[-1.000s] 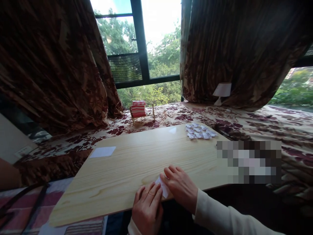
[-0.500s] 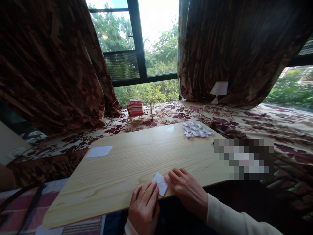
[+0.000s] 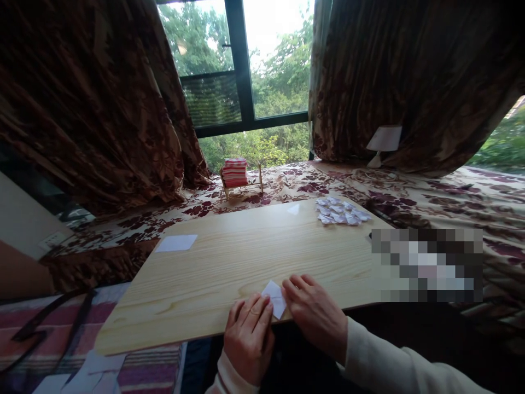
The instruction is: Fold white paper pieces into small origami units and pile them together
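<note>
Though folded, flat paper diamond; left hand unclenched; right hand curled, grip unclear.

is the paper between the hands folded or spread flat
Folded. The white paper between the left hand and right hand shows a small diamond outline with a line across it, unlike the plain rectangular sheet.

A small, folded piece of white paper, four-cornered and marked by a faint line across its face, lies flat in the lower centre of the frame, one corner pointing up, its lower left partly hidden.
</note>
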A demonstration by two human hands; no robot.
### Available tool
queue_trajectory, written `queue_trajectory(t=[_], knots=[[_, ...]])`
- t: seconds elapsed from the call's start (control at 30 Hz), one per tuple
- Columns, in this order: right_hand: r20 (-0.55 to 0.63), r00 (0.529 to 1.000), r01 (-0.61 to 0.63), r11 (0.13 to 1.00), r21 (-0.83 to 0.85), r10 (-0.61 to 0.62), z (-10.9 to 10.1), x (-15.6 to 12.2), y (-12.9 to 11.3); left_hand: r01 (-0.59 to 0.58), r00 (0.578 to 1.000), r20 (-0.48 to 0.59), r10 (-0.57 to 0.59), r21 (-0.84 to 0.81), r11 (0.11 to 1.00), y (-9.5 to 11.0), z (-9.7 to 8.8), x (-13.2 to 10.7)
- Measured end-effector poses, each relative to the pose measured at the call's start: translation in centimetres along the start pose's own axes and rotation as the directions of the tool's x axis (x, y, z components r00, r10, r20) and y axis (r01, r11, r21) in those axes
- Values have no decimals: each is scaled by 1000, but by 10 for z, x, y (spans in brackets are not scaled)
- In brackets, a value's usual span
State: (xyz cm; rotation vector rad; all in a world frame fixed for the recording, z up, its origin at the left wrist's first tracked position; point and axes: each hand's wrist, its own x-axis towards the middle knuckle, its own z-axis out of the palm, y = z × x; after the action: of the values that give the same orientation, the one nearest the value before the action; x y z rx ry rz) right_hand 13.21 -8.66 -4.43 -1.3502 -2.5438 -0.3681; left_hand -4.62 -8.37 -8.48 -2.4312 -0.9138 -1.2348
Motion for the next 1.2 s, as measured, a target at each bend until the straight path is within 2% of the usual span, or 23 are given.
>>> queue_trajectory(t=[0.23, 0.37, 0.47, 0.57, 0.77, 0.9, 0.97, 1.07, 1.2], knots=[[17, 1000, -19, 999, 26, 18, -5, -5, 4, 23, 1000, -7, -24, -3, 1000, 1, 0, 0], [45, 999, -14, 997, 70, 11, -11, 7, 3, 32, 999, 2, -32, 9, 999, 1, -1, -1], [77, 997, -26, 994, 106, 18, -8, 13, -2, 27, 1000, 2, -27, 14, 1000, 1, 0, -2], [106, 993, -59, 988, 141, 44, -5, 5, -3, 36, 999, -5, -36, 16, 999, 1, 1, -3], [136, 985, -128, 973, 190, 103, -18, -10, 18, 35, 999, 0, -35, 16, 999, 3, -3, 1], [139, 984, -140, 964, 228, 110, -30, 4, 27, 47, 999, 6, -47, 62, 997, 0, -6, 2], [135, 987, -115, 961, 250, 83, -32, 15, 26, 16, 999, 35, -19, 85, 996, -4, -6, 0], [150, 988, -64, 966, 252, 26, -29, 32, 21, -50, 992, 119, 40, 87, 995, -11, -2, -6], [155, 988, -10, 984, 177, -18, -19, 45, 13, -108, 984, 151, 93, 94, 990, -22, 3, -11]])
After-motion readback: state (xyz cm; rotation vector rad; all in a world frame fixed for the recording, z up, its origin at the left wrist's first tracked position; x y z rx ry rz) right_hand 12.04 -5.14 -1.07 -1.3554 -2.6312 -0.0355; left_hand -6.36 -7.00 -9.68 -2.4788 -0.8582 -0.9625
